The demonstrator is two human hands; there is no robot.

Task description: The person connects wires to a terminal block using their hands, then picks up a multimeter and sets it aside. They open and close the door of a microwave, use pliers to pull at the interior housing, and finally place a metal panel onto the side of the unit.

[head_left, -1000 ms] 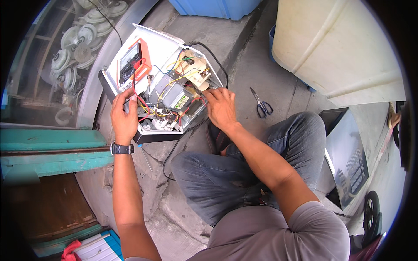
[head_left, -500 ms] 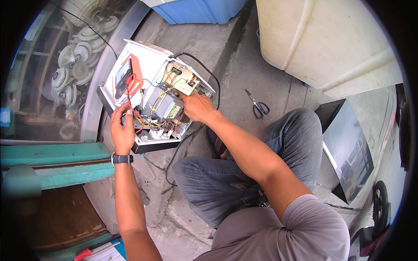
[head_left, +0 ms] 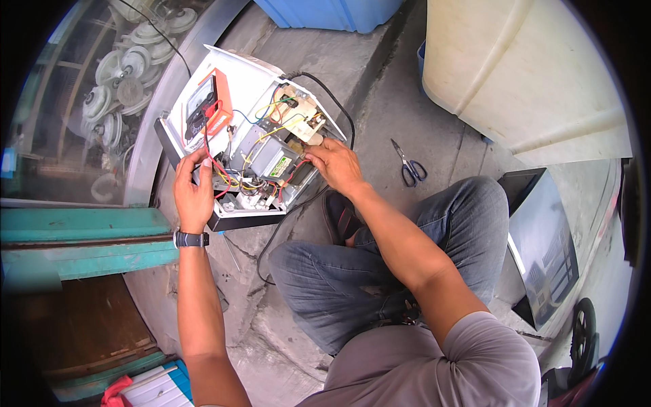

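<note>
An opened microwave oven (head_left: 227, 146), white-cased, lies on the ground with its wiring and grey transformer (head_left: 270, 159) exposed. On its flat top rests an orange analog multimeter (head_left: 207, 105), a red lead (head_left: 207, 136) running from it. My left hand (head_left: 193, 193), wristwatch above, is at the near left side, its bent fingertips drawn together beside the red lead; whatever they grip is hidden. My right hand (head_left: 336, 166) reaches into the right side, thumb and fingers closed beside the transformer and below a beige plastic part (head_left: 305, 125). What it pinches cannot be made out.
Scissors (head_left: 410, 165) lie on the concrete right of the oven. A black power cord (head_left: 332, 102) loops round it. A dark panel (head_left: 542, 244) leans at the right, a screwdriver (head_left: 231, 251) lies near the oven. Blue (head_left: 332, 13) and cream bins (head_left: 515, 74) stand behind; a glass case (head_left: 102, 102) is left.
My right hand has pulled slightly back from deeper inside the oven, toward its right edge. The left hand stays beside the red lead. The whole view has shifted a little.
</note>
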